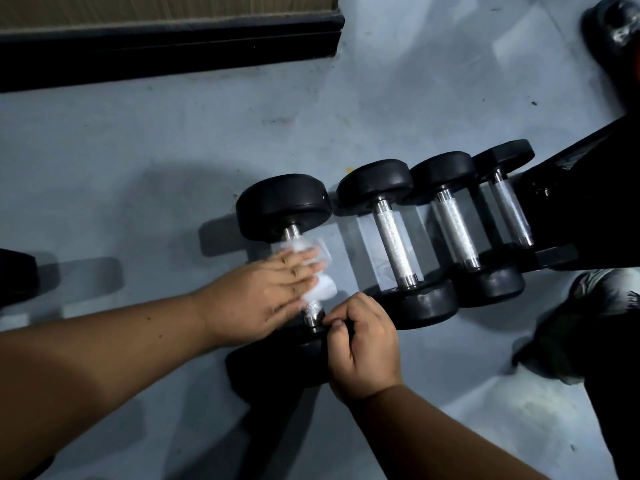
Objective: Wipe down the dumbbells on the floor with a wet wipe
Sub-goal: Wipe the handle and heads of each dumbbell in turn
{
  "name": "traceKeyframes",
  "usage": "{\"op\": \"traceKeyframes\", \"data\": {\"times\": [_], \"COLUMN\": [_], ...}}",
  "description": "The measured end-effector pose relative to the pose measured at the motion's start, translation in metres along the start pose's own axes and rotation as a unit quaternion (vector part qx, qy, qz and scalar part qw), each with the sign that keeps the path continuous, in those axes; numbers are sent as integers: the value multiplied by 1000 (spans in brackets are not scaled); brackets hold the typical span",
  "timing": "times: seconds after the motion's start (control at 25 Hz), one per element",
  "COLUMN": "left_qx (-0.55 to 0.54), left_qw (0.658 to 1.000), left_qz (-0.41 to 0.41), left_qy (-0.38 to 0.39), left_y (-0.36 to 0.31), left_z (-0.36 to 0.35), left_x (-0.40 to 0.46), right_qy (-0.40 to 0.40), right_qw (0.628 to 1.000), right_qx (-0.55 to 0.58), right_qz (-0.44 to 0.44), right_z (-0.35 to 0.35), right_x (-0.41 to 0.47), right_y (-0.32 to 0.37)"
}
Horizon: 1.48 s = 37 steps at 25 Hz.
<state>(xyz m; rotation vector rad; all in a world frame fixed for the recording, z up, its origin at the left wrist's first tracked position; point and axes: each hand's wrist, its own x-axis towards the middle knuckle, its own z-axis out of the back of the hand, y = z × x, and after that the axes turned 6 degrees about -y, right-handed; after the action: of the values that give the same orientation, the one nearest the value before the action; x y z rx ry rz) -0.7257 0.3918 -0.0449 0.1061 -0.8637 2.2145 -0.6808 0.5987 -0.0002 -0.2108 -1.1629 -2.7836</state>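
Several black dumbbells with knurled steel handles lie side by side on the grey floor. The leftmost dumbbell (pixel 284 202) is the one under my hands. A white wet wipe (pixel 320 287) is wrapped over its handle. My left hand (pixel 266 296) lies across the handle with straight fingers pressing the wipe onto it. My right hand (pixel 363 344) has its fingers curled over the near head of that dumbbell, by the handle's collar. The second dumbbell (pixel 393 237), third dumbbell (pixel 453 225) and fourth dumbbell (pixel 509 207) lie untouched to the right.
A black bench frame (pixel 588 188) slants along the right, touching the last dumbbell. A shoe (pixel 568 327) stands at the lower right. A black baseboard (pixel 166 46) runs along the wall at the top. Another dark weight (pixel 613 26) sits at the top right corner.
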Motion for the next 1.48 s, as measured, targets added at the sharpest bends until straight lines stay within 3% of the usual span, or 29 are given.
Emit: {"op": "traceKeyframes", "data": {"times": [0.12,0.24,0.52,0.8,1.0,1.12,1.36,1.48], "left_qx": [-74,-63,-25,-24,-33,-15,-50,-42], "left_qw": [996,994,998,994,999,999,991,994], "left_qz": [-43,-81,49,-77,14,39,-87,-65], "left_qy": [27,33,-34,75,26,-9,85,79], "left_y": [-5,9,23,6,38,24,2,25], "left_z": [-6,-1,2,-6,13,5,-8,3], "left_x": [-5,3,19,17,30,27,10,23], "right_qy": [4,-5,-11,-11,-13,-11,-7,-2], "right_qw": [1000,1000,1000,1000,1000,1000,1000,999], "right_qx": [-8,-7,11,3,12,11,2,1], "right_qz": [-6,-8,-19,-14,-18,-22,-23,-32], "right_z": [-1,-1,-1,-2,-2,-2,-1,-2], "right_x": [0,-1,-1,-2,-3,-2,-4,-3], "right_y": [-1,-1,1,-1,3,0,-1,0]}}
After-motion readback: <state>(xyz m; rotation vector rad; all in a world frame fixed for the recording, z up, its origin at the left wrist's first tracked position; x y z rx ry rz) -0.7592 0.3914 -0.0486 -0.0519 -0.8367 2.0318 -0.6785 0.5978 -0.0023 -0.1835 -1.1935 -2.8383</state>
